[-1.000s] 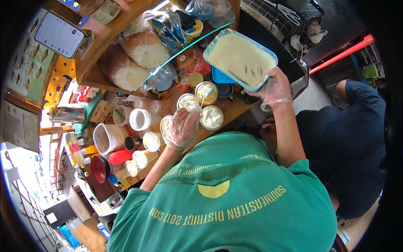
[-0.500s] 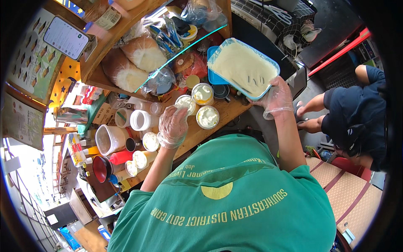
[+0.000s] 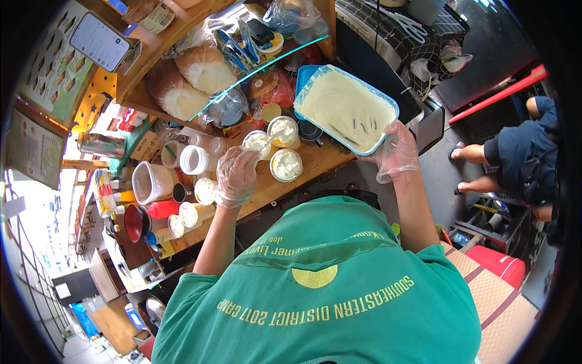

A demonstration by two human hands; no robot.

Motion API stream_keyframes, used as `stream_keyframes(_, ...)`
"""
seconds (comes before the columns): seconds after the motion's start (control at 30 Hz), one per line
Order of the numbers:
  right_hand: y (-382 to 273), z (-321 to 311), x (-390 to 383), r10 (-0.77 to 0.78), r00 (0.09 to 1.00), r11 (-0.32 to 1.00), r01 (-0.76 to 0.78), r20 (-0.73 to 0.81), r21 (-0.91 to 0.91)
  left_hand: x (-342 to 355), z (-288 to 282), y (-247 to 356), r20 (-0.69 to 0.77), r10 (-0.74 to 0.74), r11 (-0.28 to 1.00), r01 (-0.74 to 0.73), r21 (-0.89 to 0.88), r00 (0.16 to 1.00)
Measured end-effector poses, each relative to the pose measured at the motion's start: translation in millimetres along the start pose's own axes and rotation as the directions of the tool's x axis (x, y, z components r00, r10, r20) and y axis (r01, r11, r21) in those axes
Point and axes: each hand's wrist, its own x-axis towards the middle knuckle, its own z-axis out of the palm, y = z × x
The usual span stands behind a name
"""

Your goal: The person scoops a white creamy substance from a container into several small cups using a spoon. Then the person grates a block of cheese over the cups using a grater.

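Note:
My right hand [image 3: 398,153], in a clear plastic glove, grips the near right corner of a blue tub [image 3: 397,113] filled with pale cream-coloured powder [image 3: 345,106]. Finger-like grooves mark the powder near that corner. My left hand [image 3: 237,176], gloved the same way, has its fingers closed at the near side of a small cup [image 3: 257,143] with a white creamy top; its fingertips are partly hidden. Beside that cup stand two more cups of white cream, one farther back [image 3: 283,131] and one nearer me [image 3: 286,165].
Left on the wooden counter [image 3: 315,165] are white tubs [image 3: 195,159], a clear container [image 3: 153,183], a red bottle [image 3: 163,209] and more cream-topped cups [image 3: 189,214]. Bagged bread [image 3: 206,70] sits on a shelf behind. A phone [image 3: 100,42] leans upper left. Another person [image 3: 521,151] is at right.
The whole view has shifted a little, moving the counter things leftward in the picture. My right hand keeps hold of the tub, and my left stays by the same cup.

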Motion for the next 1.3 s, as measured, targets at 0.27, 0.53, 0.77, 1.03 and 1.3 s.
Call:
stream_keyframes(0.27,-23,-4,13,0.124,0.992,0.989,-0.121,0.028,-0.081,4,3,19,0.124,-0.126,0.992,0.126,0.013,0.984)
stream_keyframes(0.53,-44,-9,31,0.198,0.964,0.978,-0.181,0.175,-0.108,9,14,39,-0.079,-0.181,0.96,0.194,0.201,0.98)
stream_keyframes(0.77,-56,-13,37,0.265,0.924,0.964,-0.247,0.274,-0.102,13,21,58,-0.072,-0.169,0.944,0.183,0.273,0.983)
stream_keyframes(1.03,-62,-19,35,0.297,0.908,0.951,-0.255,0.295,-0.173,22,37,50,-0.044,-0.183,0.911,0.186,0.368,0.982)
stream_keyframes(1.3,-66,-18,22,0.3,0.905,0.952,-0.267,0.301,-0.147,17,46,52,-0.149,-0.177,0.773,0.232,0.59,0.973)
